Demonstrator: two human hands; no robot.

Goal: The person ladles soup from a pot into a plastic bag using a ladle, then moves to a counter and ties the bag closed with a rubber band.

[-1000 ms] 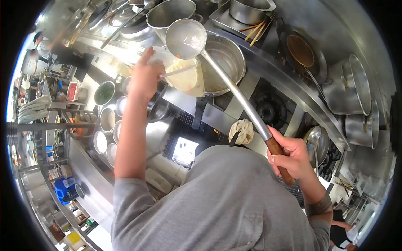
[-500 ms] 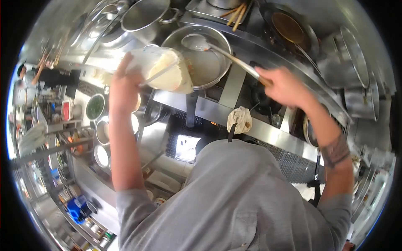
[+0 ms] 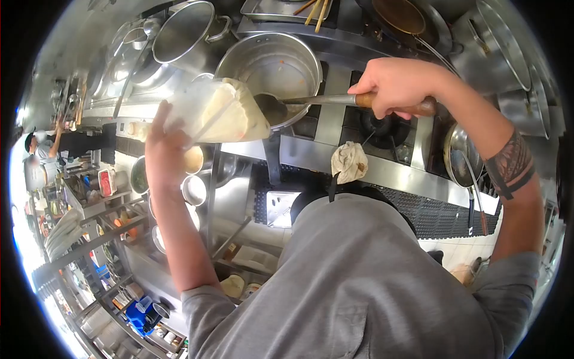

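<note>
My left hand, blurred, is closed on a translucent plastic container tipped toward the pot. Pale yellow, creamy stuff fills the container's lower end. My right hand grips the wooden handle of a metal ladle. The dark ladle bowl is at the near rim of the wide steel pot, close against the container's mouth. A thin layer of liquid with small orange bits covers the pot's bottom. From the pot a dark handle points toward me.
Left of the pot stands a tall steel pot. A crumpled cloth hangs on the stove's front edge, below a burner. Several pans and pots are on the right. Bowls and containers line the left counter. Another person stands far left.
The ladle has come from over the pot's far side down to its near rim beside the container. My right hand has moved up and right. The whole view has shifted slightly.
</note>
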